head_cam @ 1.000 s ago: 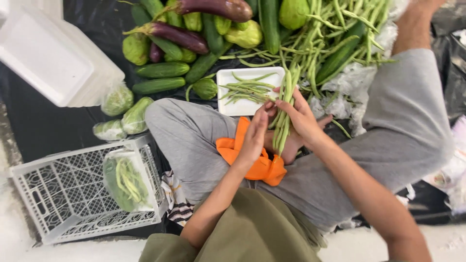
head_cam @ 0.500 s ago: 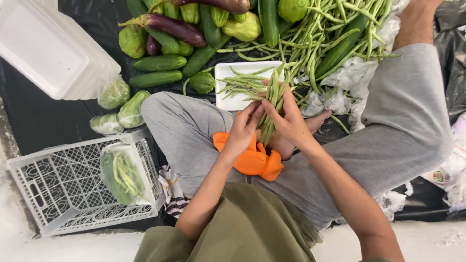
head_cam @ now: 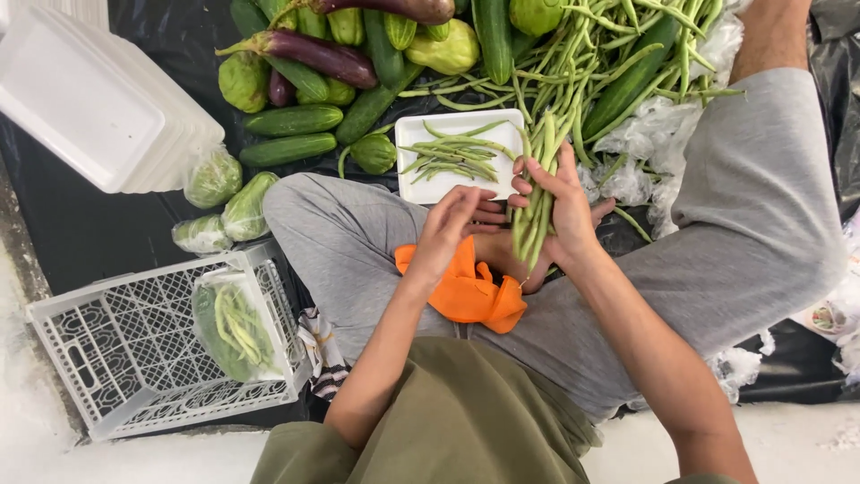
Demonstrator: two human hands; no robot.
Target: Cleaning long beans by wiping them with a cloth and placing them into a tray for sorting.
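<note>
Head view: right hand (head_cam: pixel 563 211) clasps a bunch of green beans (head_cam: pixel 537 193), now lifted closer to the white tray (head_cam: pixel 408 134) than a second ago. Left hand (head_cam: pixel 448 229), fingers loosely curled and holding nothing, has drawn off the bunch beside it. Orange cloth (head_cam: pixel 466 291) lies on the lap.

We see a floor-level vegetable packing spot, like a market stall. Around the white foam tray (head_cam: pixel 459 154) lie heaped cucumbers (head_cam: pixel 291 119), eggplants (head_cam: pixel 313 52) and long beans (head_cam: pixel 573 63) on black sheeting; left of it, stacked foam trays (head_cam: pixel 85 99) and a plastic crate (head_cam: pixel 134 358).
</note>
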